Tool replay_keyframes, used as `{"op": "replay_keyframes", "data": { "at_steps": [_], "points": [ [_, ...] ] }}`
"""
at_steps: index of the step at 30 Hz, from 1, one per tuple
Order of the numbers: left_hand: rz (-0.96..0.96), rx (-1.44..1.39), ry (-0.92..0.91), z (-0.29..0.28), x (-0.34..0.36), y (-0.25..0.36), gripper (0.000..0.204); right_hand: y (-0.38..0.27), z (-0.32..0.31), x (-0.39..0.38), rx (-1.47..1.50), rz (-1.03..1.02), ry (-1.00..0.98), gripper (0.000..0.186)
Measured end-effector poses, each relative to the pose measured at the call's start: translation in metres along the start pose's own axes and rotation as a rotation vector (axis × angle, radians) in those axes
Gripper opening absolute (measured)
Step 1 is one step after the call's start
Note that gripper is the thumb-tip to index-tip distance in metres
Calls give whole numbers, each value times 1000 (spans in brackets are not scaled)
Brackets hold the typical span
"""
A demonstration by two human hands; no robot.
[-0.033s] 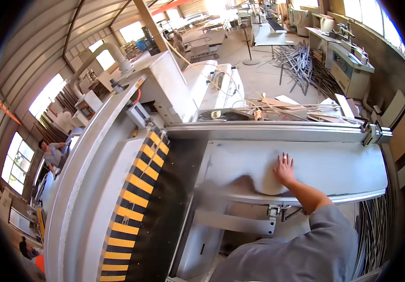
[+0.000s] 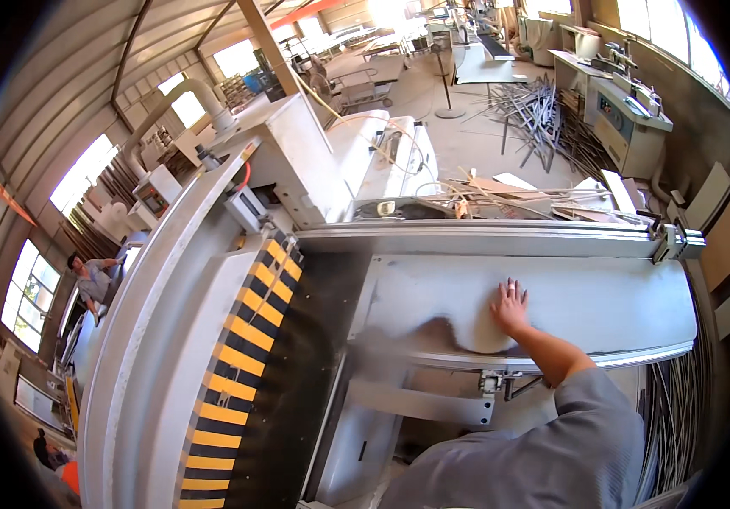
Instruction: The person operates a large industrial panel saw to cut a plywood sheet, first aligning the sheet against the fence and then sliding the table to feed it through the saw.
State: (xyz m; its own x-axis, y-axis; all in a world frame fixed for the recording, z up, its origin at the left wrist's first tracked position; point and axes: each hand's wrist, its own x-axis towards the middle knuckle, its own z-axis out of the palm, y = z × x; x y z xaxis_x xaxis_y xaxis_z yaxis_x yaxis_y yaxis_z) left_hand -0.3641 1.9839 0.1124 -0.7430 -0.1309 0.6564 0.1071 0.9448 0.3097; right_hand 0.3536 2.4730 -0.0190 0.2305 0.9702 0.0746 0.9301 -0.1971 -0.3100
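My right hand lies palm down with fingers spread on a grey metal sliding table, a ring on one finger and nothing in its grasp. A metal fence rail with a clamp at its right end runs along the table's far side. Left of the table are a dark machine bed and a long guard with yellow and black stripes. My left hand is out of view.
Scrap strips lie beyond the rail, metal strips on the floor. Machines stand at back right, long stock beside the table. At far left are a person and another person in orange.
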Motion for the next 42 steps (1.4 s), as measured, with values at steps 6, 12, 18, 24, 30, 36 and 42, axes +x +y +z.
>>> {"op": "replay_keyframes", "data": {
  "at_steps": [6,12,18,24,30,36,42],
  "points": [
    [36,-1,-80,0,-61,25,44,-2,4,-5,-48,47,-12,73],
    [46,-22,-95,2,-70,26,45,1,-1,-8,-6,28,54,71],
    [37,-28,-99,6,-75,19,46,-6,0,-8,-11,38,49,68],
    [42,-44,-95,8,-78,16,47,-6,0,-9,-13,51,58,67],
    [41,-55,-90,9,-83,15,48,-5,4,-7,-36,64,64,67],
    [42,-57,-86,10,-86,14,49,-11,-2,-8,-44,77,43,67],
    [34,-60,-88,10,-90,13,50,-12,-4,-9,-68,81,35,67]
  ]
}}
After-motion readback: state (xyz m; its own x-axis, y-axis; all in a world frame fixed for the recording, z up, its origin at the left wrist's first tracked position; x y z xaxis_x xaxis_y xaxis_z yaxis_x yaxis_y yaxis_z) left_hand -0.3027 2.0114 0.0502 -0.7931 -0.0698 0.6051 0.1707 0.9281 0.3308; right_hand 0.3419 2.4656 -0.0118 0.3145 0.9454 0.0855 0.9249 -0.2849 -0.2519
